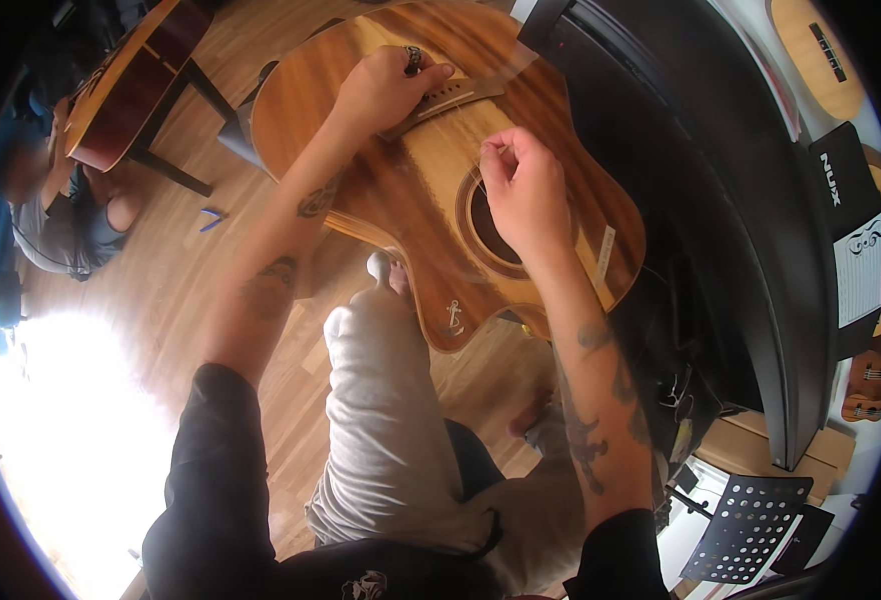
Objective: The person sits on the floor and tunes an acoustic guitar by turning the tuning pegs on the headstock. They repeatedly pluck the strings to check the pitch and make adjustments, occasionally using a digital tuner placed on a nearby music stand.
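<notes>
While the fingers of my left hand (pixel 386 90) are curled low at the bridge (pixel 453 103), beside its row of dark holes or pins, I cannot tell whether they grip anything. The fingers of my right hand (pixel 531 195) are drawn together at the tips in a pinch, between the bridge and the sound hole (pixel 491 225); anything fine held there is too thin to confirm. This spacing presumably lets one hand attend to the bridge while the other manages the stretch beside it. The guitar (pixel 436 215) lies face up before me, bridge end farther off, an arrangement that leaves its top exposed to both hands; what bears its weight is mostly hidden. My pale-trousered leg (pixel 381 430) is bent near the guitar's closer edge, possibly as a steady; contact could not be verified. To the right, a long black object (pixel 731 200) runs alongside the body. On the wood floor (pixel 261 345) to the left lies a blue tool (pixel 212 218), apparently set well apart to spare the varnish. Farther left, a person (pixel 56 235) sits near a second guitar (pixel 136 85); at lower right stands a perforated music stand (pixel 751 528).
</notes>
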### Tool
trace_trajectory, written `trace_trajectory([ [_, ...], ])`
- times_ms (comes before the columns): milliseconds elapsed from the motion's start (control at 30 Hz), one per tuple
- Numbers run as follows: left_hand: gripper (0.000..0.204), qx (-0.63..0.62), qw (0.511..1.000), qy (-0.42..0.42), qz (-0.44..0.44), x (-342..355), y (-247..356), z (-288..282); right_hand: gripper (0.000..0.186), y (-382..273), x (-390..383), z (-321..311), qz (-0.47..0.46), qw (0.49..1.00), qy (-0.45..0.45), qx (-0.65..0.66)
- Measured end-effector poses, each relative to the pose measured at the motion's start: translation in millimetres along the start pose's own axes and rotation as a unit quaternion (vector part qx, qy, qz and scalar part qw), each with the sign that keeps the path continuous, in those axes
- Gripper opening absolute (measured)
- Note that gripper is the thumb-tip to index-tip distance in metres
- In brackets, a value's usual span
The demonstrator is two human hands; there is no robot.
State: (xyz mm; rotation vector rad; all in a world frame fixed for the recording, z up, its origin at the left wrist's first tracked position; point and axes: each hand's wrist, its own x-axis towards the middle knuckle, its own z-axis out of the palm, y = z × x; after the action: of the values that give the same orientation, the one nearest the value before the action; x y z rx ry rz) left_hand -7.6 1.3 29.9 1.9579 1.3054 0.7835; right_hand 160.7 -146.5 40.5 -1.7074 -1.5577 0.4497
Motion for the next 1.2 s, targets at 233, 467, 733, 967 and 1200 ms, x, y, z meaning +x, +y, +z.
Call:
trace_trajectory([
  [233, 0.033, 0.02, 0.99, -0.123, 0.066, 13.2, 2.9, -23.7, 0.018, 2.7, 5.7, 2.7, 0.034, 0.999, 0.022, -0.025],
  [467, 0.032, -0.093, 0.984, -0.1, 0.114, 27.5, -27.1, -31.2, 0.02, 1.8, 7.0, 7.3, 0.059, 0.997, 0.039, 0.027],
  [733, 0.041, -0.155, 0.985, -0.073, 0.012, 9.8, -32.2, -42.1, 0.02, -7.6, 11.4, 5.7, 0.051, 0.997, 0.048, -0.02],
  [967, 0.024, -0.158, 0.984, -0.08, 0.035, 9.3, -38.3, -43.9, 0.018, -13.1, 31.4, 9.9, 0.04, 0.998, 0.031, 0.028],
  [1200, 0.029, -0.174, 0.965, -0.071, 0.185, 9.2, -33.5, -40.4, 0.015, -10.5, 43.8, 19.2, -0.035, 0.999, 0.038, 0.016],
])
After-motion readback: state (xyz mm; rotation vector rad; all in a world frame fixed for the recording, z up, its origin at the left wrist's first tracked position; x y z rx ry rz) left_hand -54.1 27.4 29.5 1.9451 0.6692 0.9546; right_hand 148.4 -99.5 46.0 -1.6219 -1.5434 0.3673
